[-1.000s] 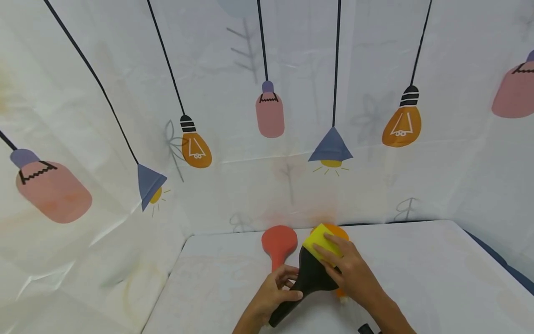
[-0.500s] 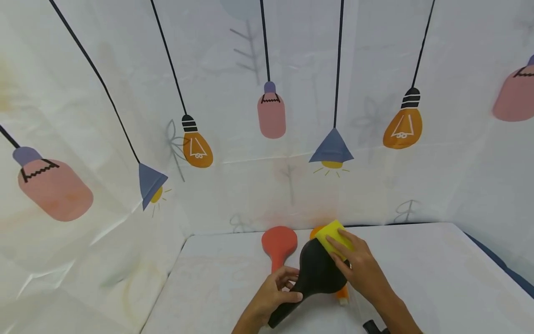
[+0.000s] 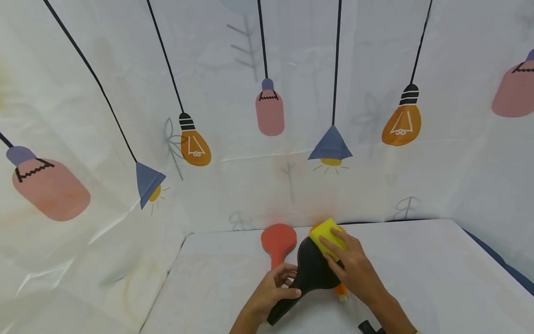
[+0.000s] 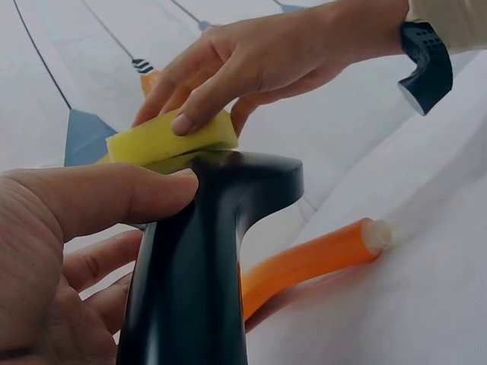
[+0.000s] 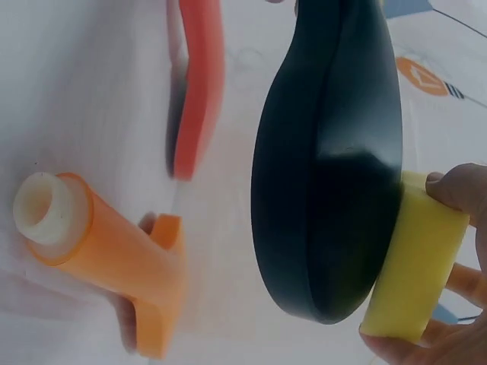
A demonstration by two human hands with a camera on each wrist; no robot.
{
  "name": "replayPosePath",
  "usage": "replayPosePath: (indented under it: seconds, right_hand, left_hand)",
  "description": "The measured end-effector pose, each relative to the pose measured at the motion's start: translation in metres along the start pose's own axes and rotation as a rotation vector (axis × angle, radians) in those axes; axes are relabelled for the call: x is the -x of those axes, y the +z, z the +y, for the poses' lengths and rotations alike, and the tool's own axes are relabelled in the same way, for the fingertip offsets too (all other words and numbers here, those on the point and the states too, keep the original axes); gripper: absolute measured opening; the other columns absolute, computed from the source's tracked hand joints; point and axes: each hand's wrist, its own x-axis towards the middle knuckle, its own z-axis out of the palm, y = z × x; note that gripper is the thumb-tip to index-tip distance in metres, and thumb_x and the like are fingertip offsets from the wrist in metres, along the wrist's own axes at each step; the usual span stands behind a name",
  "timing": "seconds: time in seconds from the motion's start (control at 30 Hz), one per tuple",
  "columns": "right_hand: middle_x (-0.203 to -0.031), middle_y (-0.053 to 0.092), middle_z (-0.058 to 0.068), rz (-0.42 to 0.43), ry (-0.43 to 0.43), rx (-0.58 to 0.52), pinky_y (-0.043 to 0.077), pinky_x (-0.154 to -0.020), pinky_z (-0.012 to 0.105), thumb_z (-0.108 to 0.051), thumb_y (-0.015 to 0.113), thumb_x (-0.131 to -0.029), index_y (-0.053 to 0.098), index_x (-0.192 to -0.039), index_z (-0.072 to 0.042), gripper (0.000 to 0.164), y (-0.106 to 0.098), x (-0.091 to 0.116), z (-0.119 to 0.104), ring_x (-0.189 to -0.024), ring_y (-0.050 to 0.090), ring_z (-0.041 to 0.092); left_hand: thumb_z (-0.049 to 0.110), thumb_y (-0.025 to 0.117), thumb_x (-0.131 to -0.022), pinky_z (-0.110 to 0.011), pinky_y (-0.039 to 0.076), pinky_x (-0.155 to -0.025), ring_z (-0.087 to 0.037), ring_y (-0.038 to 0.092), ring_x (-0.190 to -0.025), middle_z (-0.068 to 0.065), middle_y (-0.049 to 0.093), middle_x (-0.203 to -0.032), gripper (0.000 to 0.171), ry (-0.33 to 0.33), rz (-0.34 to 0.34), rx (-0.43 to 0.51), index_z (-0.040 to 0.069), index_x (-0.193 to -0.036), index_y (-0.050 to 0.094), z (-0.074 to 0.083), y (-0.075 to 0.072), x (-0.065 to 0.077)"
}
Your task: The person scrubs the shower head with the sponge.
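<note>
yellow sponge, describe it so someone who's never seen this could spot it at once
Below the lamp-print backdrop is a white table; above it the left hand holds a black paddle. The right hand holds the sponge against that paddle's rounded head. Bright yellow and blocky, it stands apart from the red paddle and orange paddle nearby.

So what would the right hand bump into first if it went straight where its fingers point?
Past the yellow sponge it holds, the right hand would probably meet the black paddle, though depth is unclear.
</note>
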Motion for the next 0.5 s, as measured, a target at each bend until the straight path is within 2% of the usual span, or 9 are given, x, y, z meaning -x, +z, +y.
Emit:
replayPosePath:
  seconds: [0.2,0.5]
  right_hand:
    - [-0.137,0.055,0.015,-0.006,-0.030,0.003,0.059,-0.086,0.050,-0.014,0.086,-0.075,0.066,-0.131,-0.024,0.060,0.001,0.000,-0.010,-0.117,0.055,0.036]
    - [-0.138,0.058,0.011,-0.023,-0.197,0.020,0.059,-0.088,0.050,-0.016,0.089,-0.070,0.068,-0.128,-0.030,0.063,0.012,0.005,-0.037,-0.116,0.058,0.037]
  left_hand:
    - [0.010,0.077,-0.081,-0.030,0.051,-0.079,-0.022,0.057,-0.094,-0.007,0.068,-0.112,0.046,0.005,-0.003,0.009,0.011,-0.125,0.062,0.001,0.000,0.001]
    - [0.010,0.078,-0.078,-0.030,0.054,-0.080,-0.023,0.057,-0.093,-0.006,0.069,-0.112,0.048,-0.010,0.029,0.003,0.011,-0.124,0.063,0.002,-0.001,0.000]
